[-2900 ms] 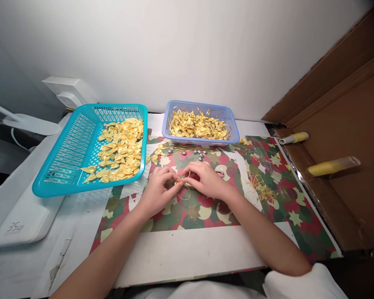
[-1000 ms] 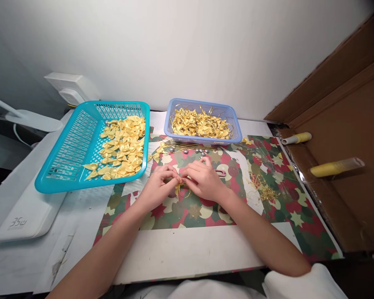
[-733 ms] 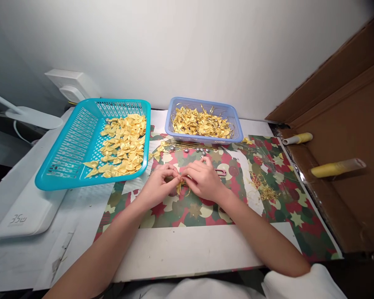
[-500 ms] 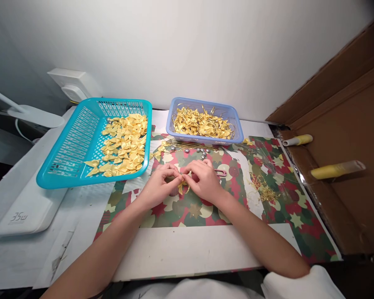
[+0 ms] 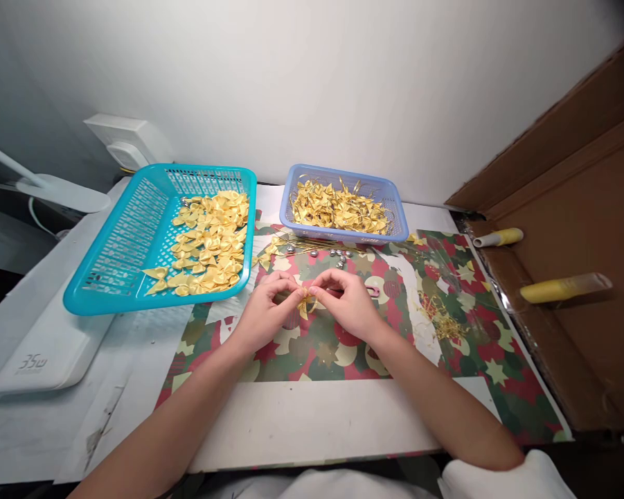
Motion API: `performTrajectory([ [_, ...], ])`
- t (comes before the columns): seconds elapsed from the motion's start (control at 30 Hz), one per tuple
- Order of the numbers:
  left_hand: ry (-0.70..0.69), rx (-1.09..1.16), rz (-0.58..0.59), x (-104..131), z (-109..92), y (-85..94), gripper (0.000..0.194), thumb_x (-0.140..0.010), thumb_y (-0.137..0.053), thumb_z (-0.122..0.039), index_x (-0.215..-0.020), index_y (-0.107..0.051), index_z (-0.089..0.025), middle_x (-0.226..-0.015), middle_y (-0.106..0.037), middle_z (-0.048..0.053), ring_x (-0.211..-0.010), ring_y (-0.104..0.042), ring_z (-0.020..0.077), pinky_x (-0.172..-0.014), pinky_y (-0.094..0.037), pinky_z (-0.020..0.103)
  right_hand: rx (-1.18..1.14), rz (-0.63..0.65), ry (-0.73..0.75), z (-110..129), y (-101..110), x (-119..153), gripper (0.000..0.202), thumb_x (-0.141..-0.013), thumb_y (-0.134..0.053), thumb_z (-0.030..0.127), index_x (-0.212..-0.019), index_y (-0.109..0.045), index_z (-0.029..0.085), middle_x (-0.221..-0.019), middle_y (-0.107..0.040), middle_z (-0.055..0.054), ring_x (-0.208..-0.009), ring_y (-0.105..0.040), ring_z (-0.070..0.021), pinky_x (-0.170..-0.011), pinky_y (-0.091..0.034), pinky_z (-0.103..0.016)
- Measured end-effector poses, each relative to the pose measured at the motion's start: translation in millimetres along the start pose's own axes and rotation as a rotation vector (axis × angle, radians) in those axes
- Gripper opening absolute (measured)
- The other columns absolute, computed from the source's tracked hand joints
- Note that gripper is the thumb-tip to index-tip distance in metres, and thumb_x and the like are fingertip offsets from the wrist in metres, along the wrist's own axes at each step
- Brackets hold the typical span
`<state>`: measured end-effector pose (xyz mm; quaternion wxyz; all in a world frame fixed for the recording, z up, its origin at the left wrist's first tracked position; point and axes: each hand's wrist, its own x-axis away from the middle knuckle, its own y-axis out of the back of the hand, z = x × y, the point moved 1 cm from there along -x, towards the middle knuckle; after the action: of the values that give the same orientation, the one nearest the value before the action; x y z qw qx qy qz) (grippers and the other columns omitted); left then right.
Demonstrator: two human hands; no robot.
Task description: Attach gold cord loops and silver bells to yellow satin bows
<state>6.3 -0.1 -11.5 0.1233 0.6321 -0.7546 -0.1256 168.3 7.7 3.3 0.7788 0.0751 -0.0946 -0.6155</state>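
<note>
My left hand point(image 5: 270, 305) and my right hand point(image 5: 347, 302) meet over the patterned sheet, fingertips pinched on a small gold ribbon bow point(image 5: 305, 302) between them. Its loop and tails hang below my fingers; the knot is partly covered by the fingertips. Just behind my right hand, the end of a pink-handled tool point(image 5: 374, 292) shows, the rest hidden. Several silver jingle bells point(image 5: 339, 255) lie beyond my hands. Gold cords point(image 5: 322, 244) and a few loose yellow bows point(image 5: 264, 258) rest near them.
A teal basket point(image 5: 77, 284) with yellow bows stands at left, over a white power bank point(image 5: 46, 360). At the back is a blue basket point(image 5: 285, 208) of bows with gold cords. Gold trimmings point(image 5: 444, 319) lie right, beside a cardboard wall point(image 5: 576, 208) holding yellow tubes point(image 5: 564, 286).
My hands have drawn slightly apart, the right one shifting right. More of the gold bow now shows between the fingertips. The view has moved slightly.
</note>
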Motion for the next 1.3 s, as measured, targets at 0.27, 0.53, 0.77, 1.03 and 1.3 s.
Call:
performTrajectory([
  [0.27,-0.068,-0.164,-0.023,2,-1,-1.4,0.026,-0.086,-0.053,-0.037,-0.07,-0.065,-0.022,-0.086,-0.057,0.003,-0.09,-0.053,0.0209,-0.079,-0.041,0.032,0.009,0.04,-0.03,-5,-3,0,0.009,-0.079,-0.06,0.027,-0.077,-0.062,0.019,-0.075,-0.065,-0.001,-0.059,-0.057,-0.0118,-0.057,-0.047,-0.025],
  [0.53,-0.047,-0.202,0.019,2,3,-0.3,0.027,-0.088,-0.052,-0.04,-0.074,-0.067,-0.022,-0.09,-0.057,0.004,-0.094,-0.052,0.0222,-0.075,-0.043,0.031,0.003,0.105,-0.033,-8,-1,-5,0.007,-0.079,-0.058,0.024,-0.077,-0.061,0.018,-0.075,-0.063,-0.001,-0.066,-0.058,-0.0124,-0.063,-0.048,-0.025],
  [0.77,-0.048,-0.231,0.058,1,5,-0.4,0.028,-0.089,-0.049,-0.038,-0.075,-0.067,-0.022,-0.091,-0.056,0.005,-0.091,-0.052,0.0217,-0.072,-0.044,0.031,0.045,0.061,-0.014,-14,-5,-5,0.006,-0.078,-0.06,0.022,-0.075,-0.063,0.017,-0.077,-0.068,-0.002,-0.069,-0.062,-0.0142,-0.066,-0.051,-0.027],
  [1.03,-0.012,-0.335,0.047,2,7,-3.5,0.025,-0.089,-0.044,-0.028,-0.076,-0.065,-0.022,-0.094,-0.058,0.005,-0.092,-0.05,0.024,-0.081,-0.038,0.037,0.082,0.012,0.02,-21,-9,-4,0.006,-0.076,-0.059,0.019,-0.076,-0.065,0.018,-0.077,-0.069,-0.003,-0.067,-0.063,-0.0149,-0.064,-0.051,-0.028],
  [1.3,-0.016,-0.313,0.003,4,2,-5.3,0.024,-0.09,-0.046,-0.029,-0.08,-0.066,-0.022,-0.094,-0.057,0.005,-0.096,-0.049,0.0247,-0.081,-0.039,0.036,0.063,-0.077,0.026,-22,-13,-2,0.003,-0.075,-0.062,0.02,-0.075,-0.065,0.018,-0.072,-0.068,-0.003,-0.065,-0.062,-0.016,-0.061,-0.05,-0.028],
])
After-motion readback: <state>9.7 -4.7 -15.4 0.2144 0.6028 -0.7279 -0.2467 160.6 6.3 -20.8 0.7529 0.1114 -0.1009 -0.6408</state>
